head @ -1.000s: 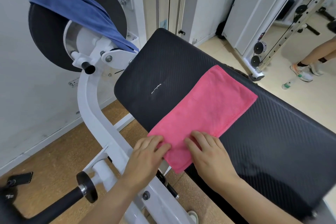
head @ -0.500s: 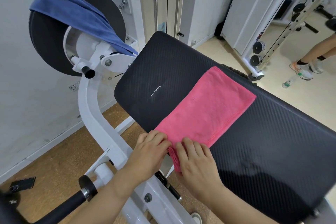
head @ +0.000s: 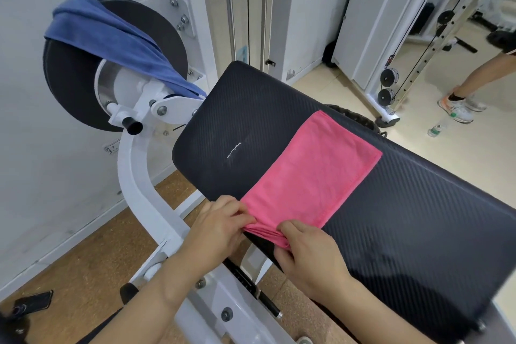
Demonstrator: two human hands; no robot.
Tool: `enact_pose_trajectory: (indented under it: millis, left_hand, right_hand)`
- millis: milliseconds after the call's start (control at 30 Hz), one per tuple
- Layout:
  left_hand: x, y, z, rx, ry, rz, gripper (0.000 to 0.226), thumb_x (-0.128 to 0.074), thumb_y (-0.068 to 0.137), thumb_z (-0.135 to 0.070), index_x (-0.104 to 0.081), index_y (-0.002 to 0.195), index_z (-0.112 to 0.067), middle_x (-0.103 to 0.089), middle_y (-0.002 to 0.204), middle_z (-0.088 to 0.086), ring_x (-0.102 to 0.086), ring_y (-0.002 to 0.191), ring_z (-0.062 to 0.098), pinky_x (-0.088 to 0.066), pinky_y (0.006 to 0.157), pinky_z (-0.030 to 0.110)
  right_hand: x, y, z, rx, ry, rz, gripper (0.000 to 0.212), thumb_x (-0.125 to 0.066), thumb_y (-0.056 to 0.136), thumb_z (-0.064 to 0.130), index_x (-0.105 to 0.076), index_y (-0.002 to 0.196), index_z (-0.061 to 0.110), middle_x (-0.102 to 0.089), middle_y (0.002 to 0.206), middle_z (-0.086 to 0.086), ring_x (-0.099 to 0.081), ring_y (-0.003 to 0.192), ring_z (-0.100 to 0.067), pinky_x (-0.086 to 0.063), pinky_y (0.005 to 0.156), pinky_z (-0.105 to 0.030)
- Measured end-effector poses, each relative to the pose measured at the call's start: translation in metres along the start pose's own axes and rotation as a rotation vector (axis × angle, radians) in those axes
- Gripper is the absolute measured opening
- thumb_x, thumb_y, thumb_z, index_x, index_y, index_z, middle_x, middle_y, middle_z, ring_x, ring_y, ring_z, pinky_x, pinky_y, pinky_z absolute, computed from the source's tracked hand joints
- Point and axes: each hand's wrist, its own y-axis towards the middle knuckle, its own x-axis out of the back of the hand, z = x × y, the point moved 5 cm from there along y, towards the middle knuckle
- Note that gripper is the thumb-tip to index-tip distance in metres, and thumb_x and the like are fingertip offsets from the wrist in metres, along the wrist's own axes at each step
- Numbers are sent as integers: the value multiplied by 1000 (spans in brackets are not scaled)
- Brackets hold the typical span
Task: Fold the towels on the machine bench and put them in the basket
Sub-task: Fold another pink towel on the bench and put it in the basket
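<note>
A pink towel, folded into a long strip, lies across the black padded bench. My left hand pinches its near left corner at the bench's edge. My right hand grips the near end just beside it, where the layers bunch. A blue towel hangs draped over the black round weight disc at the upper left. No basket is in view.
The machine's white curved frame runs below the bench on the left. A phone lies on the cork floor. A cable machine, a water bottle and another person's leg are at the right.
Both hands have slid back to the towel's near end and gone from lying flat on it to pinching it, and the near edge is now gathered up.
</note>
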Motion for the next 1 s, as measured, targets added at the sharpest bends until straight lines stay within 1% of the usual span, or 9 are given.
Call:
enact_pose_trajectory:
  millis: [100, 167, 267, 367, 467, 567, 733, 867, 1000]
  left_hand:
    - [18, 16, -5, -62, 44, 75, 37, -75, 78, -11, -70, 106, -34, -64, 100, -19, -47, 100, 6, -38, 81, 29]
    - [31, 35, -9, -72, 56, 132, 34, -63, 90, -14, -65, 113, -39, -61, 104, -21, -47, 106, 5, -33, 87, 28]
    - [55, 75, -19, -83, -49, 160, 30, -56, 95, -18, -64, 117, -37, -61, 105, -19, -52, 103, 5, -43, 88, 30]
    - [73, 121, -27, 4, -264, 116, 27, -64, 90, -26, -63, 116, -36, -62, 108, -24, -53, 102, -6, -44, 89, 18]
    - [72, 161, -32, 104, -471, 68, 38, -73, 83, -27, -61, 116, -39, -62, 110, -23, -55, 103, -5, -43, 90, 16]
    - [56, 188, -36, 180, -577, 46, 39, -74, 82, -22, -61, 116, -36, -64, 112, -20, -58, 105, -2, -45, 96, 21]
    - [35, 203, -41, 244, -580, -65, 35, -70, 86, -25, -58, 118, -32, -62, 108, -20, -57, 103, -2, -40, 86, 7]
    - [31, 201, -50, 181, -456, -159, 34, -65, 90, -28, -52, 122, -26, -63, 101, -13, -61, 94, 10, -48, 82, 25]
    - [35, 197, -59, 94, -287, -248, 33, -62, 92, -32, -48, 121, -23, -61, 104, -6, -59, 90, 13, -49, 75, 31]
  right_hand:
    - [15, 1, 0, -2, 115, 44, 30, -46, 88, 36, -52, 117, 28, -63, 98, 14, -60, 78, -13, -49, 67, -32]
    - [33, 5, 1, 13, 153, 0, 43, -50, 90, 35, -49, 132, 27, -64, 113, 13, -63, 95, -12, -51, 79, -31]
    - [66, 14, -2, -20, 196, -111, 23, -49, 93, 34, -60, 114, 33, -65, 92, 16, -59, 81, -3, -46, 69, -21]
    - [95, 24, -21, -155, 222, -198, 14, -52, 93, 28, -56, 85, 38, -56, 70, 16, -52, 66, -1, -37, 59, -17]
    - [118, 32, -45, -285, 203, -302, 11, -52, 93, 25, -63, 92, 22, -66, 79, 8, -60, 72, -12, -47, 67, -33]
    - [128, 41, -62, -367, 151, -314, 16, -49, 95, 25, -64, 99, 22, -67, 89, 8, -62, 82, -17, -43, 69, -32]
    - [129, 54, -79, -443, -7, -322, 17, -42, 94, 26, -58, 89, 22, -62, 87, 6, -59, 84, -20, -40, 70, -36]
    - [125, 59, -89, -498, -104, -318, 20, -41, 95, 28, -59, 99, 21, -63, 95, 4, -59, 89, -23, -36, 74, -37]
    - [120, 61, -93, -507, -127, -325, 20, -42, 95, 28, -60, 96, 20, -64, 90, 3, -60, 83, -22, -37, 74, -38]
